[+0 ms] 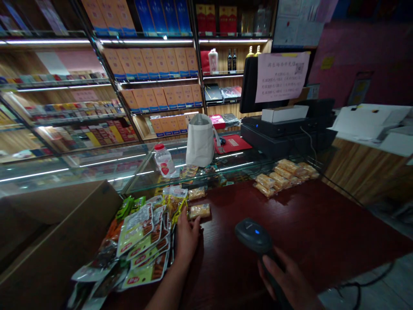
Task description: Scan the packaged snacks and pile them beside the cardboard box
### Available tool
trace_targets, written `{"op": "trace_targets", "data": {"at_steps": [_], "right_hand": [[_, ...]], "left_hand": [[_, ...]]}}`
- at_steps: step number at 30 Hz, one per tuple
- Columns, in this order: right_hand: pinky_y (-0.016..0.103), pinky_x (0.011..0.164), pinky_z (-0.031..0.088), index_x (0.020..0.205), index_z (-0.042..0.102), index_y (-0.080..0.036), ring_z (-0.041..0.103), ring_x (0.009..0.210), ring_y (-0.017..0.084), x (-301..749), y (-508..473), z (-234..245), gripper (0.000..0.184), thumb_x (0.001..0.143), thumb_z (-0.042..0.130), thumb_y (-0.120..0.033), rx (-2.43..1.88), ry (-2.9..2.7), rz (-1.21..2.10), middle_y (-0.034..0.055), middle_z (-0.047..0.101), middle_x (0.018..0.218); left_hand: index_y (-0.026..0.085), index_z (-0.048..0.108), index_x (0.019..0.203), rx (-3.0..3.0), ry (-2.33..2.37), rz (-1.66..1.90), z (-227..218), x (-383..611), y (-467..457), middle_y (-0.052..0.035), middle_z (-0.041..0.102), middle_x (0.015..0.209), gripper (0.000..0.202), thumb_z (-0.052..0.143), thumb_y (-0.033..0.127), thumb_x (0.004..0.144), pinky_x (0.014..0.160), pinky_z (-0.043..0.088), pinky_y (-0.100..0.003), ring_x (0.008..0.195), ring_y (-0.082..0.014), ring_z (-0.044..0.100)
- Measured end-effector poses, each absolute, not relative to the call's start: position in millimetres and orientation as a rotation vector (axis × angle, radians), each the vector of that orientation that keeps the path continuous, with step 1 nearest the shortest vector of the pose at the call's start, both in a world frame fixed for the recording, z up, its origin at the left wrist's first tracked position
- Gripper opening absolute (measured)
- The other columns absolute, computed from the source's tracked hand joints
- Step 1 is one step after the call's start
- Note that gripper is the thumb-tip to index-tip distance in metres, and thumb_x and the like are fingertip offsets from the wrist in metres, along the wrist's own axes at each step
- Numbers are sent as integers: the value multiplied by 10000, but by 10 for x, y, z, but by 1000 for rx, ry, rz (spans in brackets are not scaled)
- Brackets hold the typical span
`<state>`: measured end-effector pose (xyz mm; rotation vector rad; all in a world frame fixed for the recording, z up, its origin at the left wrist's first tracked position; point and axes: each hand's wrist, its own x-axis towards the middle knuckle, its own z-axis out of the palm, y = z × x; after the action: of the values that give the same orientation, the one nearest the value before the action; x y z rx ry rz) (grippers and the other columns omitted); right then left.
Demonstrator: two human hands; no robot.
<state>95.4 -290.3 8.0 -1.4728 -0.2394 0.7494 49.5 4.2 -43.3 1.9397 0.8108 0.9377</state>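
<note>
My right hand (285, 277) is wrapped round the grip of a black barcode scanner (253, 236), whose head points toward the left over the dark red counter (309, 224). My left hand (187, 237) lies flat on the counter with fingers stretched out. It rests against a pile of snack packets (142, 245) and its fingertips touch a small wrapped pastry (199, 211). A second wrapped pastry (196, 193) lies just beyond it.
A cardboard box (54, 241) stands at the left. Several wrapped pastries (284, 172) lie at the counter's far right. A plastic bottle (164, 160) and white bag (200, 140) stand on the glass case. A register (284, 125) is behind; a cable (371, 280) trails right.
</note>
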Motion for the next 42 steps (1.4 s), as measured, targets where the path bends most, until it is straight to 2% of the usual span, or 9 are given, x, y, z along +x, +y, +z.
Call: {"op": "trace_targets", "data": {"at_steps": [2,4,7,12,18,25,36,39,42], "right_hand": [[210,448,371,794,614,-190,450,444,99,936,-2939,107,568,723,633,-753,-1478,-228,733,-43,512,512],[218,448,381,793,619,-192,454,447,106,932,-2975,111,561,726,632,-750,-1465,-231,722,-41,509,514],[210,436,373,793,613,-184,456,443,97,947,-3017,68,572,736,618,-753,-1452,-238,733,-37,524,536],[213,430,363,772,618,-183,443,429,100,957,-3057,-9,589,734,599,-771,-1468,-269,767,-41,507,497],[261,453,423,779,667,-225,493,450,152,959,-3159,-37,512,695,674,-730,-1445,-346,753,-1,550,504],[268,459,452,754,660,-225,520,449,162,1019,-3298,-69,501,643,733,-708,-1454,-359,726,4,560,492],[235,422,383,759,614,-189,463,400,106,1147,-3331,0,582,737,604,-771,-1386,-162,557,-13,569,532],[235,438,390,772,628,-185,490,426,108,1174,-3396,-21,580,713,639,-763,-1357,-61,499,-1,612,581],[239,459,405,776,646,-191,498,441,118,1167,-3481,-54,563,746,616,-753,-1364,-32,478,-12,586,524]], "left_hand": [[157,540,1311,2211,789,998,-369,470,27,-182,482,1376,495,582,317,845,941,504,-452,1079,-286,607],[174,620,1222,2457,706,953,-297,468,11,-154,541,1335,368,531,249,873,1026,435,-472,1179,-311,543],[198,694,1093,2716,584,756,-224,530,-13,-122,645,1189,311,464,160,887,1007,426,-465,1122,-310,550],[164,707,1082,2766,665,671,-201,751,5,-141,642,1182,356,428,101,869,982,426,-440,1108,-309,544],[190,734,890,2476,651,887,-171,929,149,-123,651,964,250,498,142,825,946,420,-456,1002,-309,564],[194,710,809,2388,624,964,-158,959,174,-126,633,930,198,517,151,807,963,395,-475,999,-310,561],[186,692,1042,2325,233,523,-318,1785,-612,-106,643,1083,280,634,178,768,950,470,-409,979,-232,609],[159,600,1251,2300,198,493,-293,2259,-829,-142,616,1224,495,682,259,773,999,444,-393,1090,-246,598],[108,454,1397,2281,204,477,-267,2725,-1022,-197,487,1422,763,748,331,729,1115,328,-391,1327,-287,451]]}}
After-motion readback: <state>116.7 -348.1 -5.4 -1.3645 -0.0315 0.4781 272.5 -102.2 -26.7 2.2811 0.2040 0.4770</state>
